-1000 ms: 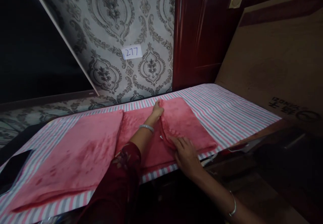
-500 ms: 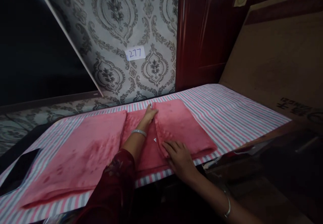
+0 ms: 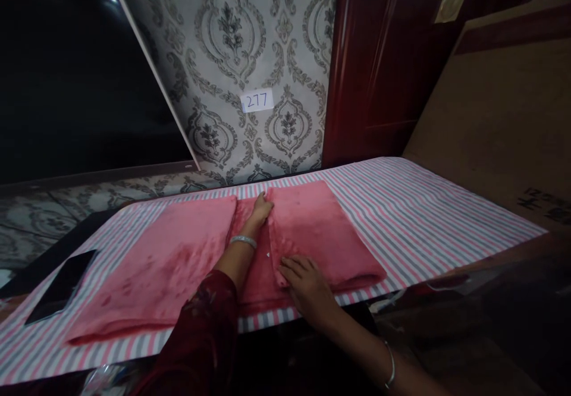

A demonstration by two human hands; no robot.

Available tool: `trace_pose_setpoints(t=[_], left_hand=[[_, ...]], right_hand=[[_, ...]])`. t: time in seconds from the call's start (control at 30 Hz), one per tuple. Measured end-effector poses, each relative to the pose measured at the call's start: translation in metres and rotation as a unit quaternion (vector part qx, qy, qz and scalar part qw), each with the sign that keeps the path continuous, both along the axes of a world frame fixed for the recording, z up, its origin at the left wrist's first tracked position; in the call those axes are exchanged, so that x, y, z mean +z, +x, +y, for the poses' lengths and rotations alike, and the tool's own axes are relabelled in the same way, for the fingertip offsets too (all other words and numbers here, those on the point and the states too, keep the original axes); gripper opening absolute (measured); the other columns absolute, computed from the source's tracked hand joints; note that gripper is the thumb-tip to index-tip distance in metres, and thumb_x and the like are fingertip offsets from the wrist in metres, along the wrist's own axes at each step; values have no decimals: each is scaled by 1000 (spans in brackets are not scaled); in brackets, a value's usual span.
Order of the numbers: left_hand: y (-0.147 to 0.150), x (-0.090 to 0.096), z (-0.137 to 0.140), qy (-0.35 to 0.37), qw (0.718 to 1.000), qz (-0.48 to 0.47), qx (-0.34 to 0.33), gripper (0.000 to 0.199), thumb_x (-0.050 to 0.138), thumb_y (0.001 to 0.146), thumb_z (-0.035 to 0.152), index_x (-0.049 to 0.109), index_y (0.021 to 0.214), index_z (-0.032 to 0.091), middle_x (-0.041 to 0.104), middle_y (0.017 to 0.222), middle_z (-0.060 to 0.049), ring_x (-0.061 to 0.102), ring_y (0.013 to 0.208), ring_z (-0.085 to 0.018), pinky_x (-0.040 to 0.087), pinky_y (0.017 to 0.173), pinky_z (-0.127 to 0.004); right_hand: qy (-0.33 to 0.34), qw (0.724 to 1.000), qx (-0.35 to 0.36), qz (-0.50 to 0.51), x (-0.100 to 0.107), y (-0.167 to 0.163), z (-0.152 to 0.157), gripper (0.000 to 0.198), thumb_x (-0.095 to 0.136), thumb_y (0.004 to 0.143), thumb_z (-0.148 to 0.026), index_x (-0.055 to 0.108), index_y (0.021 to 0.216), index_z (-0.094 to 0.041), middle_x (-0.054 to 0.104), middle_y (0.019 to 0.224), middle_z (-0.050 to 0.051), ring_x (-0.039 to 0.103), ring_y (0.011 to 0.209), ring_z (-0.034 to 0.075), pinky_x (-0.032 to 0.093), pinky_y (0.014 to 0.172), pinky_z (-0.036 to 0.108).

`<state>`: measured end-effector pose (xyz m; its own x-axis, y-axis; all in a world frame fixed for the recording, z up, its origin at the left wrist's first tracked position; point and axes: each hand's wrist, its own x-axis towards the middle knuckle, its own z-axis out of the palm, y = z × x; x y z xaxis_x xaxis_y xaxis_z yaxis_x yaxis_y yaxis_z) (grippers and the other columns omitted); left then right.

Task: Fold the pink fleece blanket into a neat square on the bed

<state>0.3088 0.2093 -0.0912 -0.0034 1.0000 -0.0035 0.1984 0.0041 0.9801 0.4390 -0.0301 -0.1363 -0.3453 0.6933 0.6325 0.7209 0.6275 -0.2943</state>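
A pink plush cloth (image 3: 156, 265) lies spread on the table with its left and right sides folded in as two panels. A darker strip of the same cloth, with a tiny white tag (image 3: 268, 255), shows between them. At the far end, my left hand (image 3: 262, 207) pinches the inner edge of the right panel (image 3: 323, 229). My right hand (image 3: 310, 289) grips that panel's near inner corner, fingers on top and thumb hidden. A bracelet is on each wrist.
The table has a striped cover (image 3: 401, 211). A black phone (image 3: 62, 286) lies at the left. Behind are a dark screen (image 3: 84, 81) and a wall with a "277" paper (image 3: 257, 100). A large cardboard box (image 3: 499, 110) stands at the right.
The view has shifted, so the scene sits differently in the frame. At the far end, the right panel's inner edge is closer to the left panel. Both hands keep hold of it.
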Motion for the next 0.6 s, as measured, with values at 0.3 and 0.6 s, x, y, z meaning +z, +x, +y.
trace_pose_setpoints(t=[0.3,0.6], left_hand=[[6,3,-6,-19,998,37,39,82,64,83,10,36,159,18,67,136,-13,71,103,-22,56,79,-26],[4,12,-9,-2,995,67,73,83,72,80,19,41,157,17,75,118,-12,73,90,-26,56,75,-32]], right_hand=[[74,997,15,25,-6,3,2,53,51,78,2,70,125,-16,75,119,12,67,108,25,57,95,44],[87,996,11,29,-12,-2,4,54,50,77,4,70,123,-18,76,116,10,69,104,24,59,92,43]])
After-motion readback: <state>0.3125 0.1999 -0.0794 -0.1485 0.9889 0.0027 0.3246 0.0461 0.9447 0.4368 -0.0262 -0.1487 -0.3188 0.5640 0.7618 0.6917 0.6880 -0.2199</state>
